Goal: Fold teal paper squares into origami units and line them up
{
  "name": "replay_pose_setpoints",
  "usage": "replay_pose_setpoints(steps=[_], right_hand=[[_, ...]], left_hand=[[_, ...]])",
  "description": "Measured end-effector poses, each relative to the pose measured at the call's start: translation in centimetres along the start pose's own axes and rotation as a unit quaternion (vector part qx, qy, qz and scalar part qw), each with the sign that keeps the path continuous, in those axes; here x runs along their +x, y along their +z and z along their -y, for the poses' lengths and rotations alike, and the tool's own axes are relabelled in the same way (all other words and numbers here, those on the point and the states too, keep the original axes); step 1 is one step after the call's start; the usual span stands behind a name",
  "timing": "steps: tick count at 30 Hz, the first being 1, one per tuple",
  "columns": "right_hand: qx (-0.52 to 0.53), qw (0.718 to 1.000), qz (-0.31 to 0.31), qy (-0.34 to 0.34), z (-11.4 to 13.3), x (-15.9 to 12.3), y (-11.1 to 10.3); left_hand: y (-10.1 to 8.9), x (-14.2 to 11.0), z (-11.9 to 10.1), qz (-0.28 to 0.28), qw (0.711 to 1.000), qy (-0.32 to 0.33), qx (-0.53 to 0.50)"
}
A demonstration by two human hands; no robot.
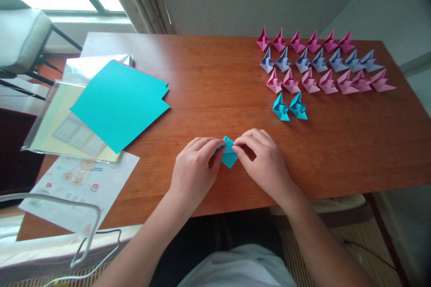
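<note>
A small folded piece of turquoise origami paper [229, 154] is held between my two hands, near the front edge of the table. My left hand [197, 161] pinches its left side between thumb and fingertips. On the opposite side, the thumb and index finger of my right hand [264, 159] grip its right edge. My fingertips cover parts of both edges. Beyond my right hand stand two finished-looking turquoise origami figures [280, 107] with pointed tips, side by side.
Rows of dark pink [297, 42], lilac [319, 60] and light pink origami figures [310, 81] stand at the back right. Turquoise sheets [121, 103] lie on a plastic paper packet [37, 132] at left, by a printed sheet [114, 184]. A white tube [67, 199] crosses the lower left.
</note>
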State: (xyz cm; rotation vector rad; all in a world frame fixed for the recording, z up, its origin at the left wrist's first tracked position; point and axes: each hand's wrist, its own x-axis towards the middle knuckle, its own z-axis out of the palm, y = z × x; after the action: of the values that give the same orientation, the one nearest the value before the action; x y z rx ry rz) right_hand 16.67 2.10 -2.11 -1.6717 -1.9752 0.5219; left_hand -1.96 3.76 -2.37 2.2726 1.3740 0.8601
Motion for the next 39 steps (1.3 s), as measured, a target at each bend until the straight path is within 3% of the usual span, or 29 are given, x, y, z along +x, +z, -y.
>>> replay_pose_setpoints(steps=[15,34,39], right_hand=[[-0.083,0.996,-0.016,0.027,1.1,0.6,0.9],[-0.045,0.998,-0.019,0.044,0.7,0.8,1.0],[-0.048,0.998,0.011,0.048,0.5,1.8,0.4]], left_hand=[[0.3,0.4,-0.2,-0.010,0.999,-0.027,0.030],[0.5,0.4,-0.4,0.007,0.998,-0.044,0.047],[0.5,0.5,-0.6,0.017,0.997,-0.052,0.056]])
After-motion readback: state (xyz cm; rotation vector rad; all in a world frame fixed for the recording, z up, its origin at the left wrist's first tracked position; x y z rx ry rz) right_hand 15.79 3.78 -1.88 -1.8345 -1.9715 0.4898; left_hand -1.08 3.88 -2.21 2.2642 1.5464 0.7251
